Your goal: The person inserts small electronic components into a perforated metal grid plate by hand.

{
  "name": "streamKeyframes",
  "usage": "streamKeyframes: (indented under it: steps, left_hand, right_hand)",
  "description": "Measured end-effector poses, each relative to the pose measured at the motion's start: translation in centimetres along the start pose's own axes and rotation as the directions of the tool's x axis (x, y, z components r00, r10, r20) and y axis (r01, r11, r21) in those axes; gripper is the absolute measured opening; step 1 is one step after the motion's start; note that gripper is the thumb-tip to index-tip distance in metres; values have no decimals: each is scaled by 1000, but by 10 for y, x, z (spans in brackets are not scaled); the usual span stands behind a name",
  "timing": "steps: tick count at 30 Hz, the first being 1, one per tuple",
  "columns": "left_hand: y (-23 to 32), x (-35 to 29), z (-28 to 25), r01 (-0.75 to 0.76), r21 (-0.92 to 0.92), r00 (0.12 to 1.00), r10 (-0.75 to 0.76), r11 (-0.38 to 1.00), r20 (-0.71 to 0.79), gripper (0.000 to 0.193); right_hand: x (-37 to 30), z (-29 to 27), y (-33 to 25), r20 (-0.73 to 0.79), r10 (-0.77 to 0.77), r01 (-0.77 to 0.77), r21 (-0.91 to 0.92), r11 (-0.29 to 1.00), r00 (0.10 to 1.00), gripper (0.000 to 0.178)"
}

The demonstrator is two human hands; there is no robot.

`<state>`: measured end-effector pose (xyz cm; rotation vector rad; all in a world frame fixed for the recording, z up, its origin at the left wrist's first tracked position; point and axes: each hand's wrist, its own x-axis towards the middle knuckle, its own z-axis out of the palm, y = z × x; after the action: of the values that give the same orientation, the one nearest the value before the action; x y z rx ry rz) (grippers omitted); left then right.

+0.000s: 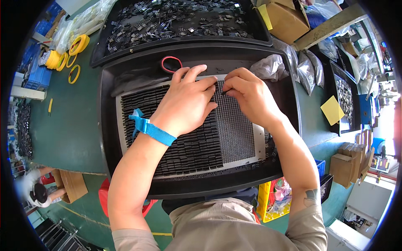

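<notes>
A white-edged board (260, 142) lies in a black tray (201, 190) before me. Tight rows of small black parts (188, 146) cover its left and middle. Its right portion shows a grey grid of small holes (236, 129). Over the far end of the rows lies my left hand (184, 100), fingers apart, with a blue strap (155, 131) around the wrist. Thumb and index finger of my right hand (252, 98) are pinched together at the grid's far end, around a small black part (224, 93). The fingers partly hide that part.
Behind stands another black tray (184, 44) holding many loose black parts. A red-rimmed black round item (171, 64) and a clear plastic bag (270, 67) sit inside the near tray's far edge. Yellow tape rolls (77, 45) are at left. Someone (39, 192) is at lower left.
</notes>
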<state>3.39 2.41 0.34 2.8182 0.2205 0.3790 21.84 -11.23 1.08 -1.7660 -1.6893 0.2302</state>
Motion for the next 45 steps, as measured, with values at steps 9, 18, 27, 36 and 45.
streamKeyframes:
  steps: [9,18,27,36,45]
  left_hand:
    - [-3,-3,3,-2,-34,1000,1,999,-30,36]
    - [-3,-3,5,-9,-21,999,8,1000,-42,36]
    - [-3,-2,5,2,-35,999,-3,999,-32,35]
    - [-3,-3,4,5,-23,999,-6,1000,-34,35]
    - [-3,-3,3,15,-55,1000,-16,998,-7,36]
  right_hand:
    - [-4,16,7,-8,-85,85,6,996,996,18]
    - [-6,22,11,8,-108,108,-26,994,994,19]
    - [-5,24,14,-3,-121,121,-38,992,993,21]
    - [-7,25,10,9,-125,125,-93,988,992,21]
    - [-5,28,5,-19,-125,122,-103,987,992,16]
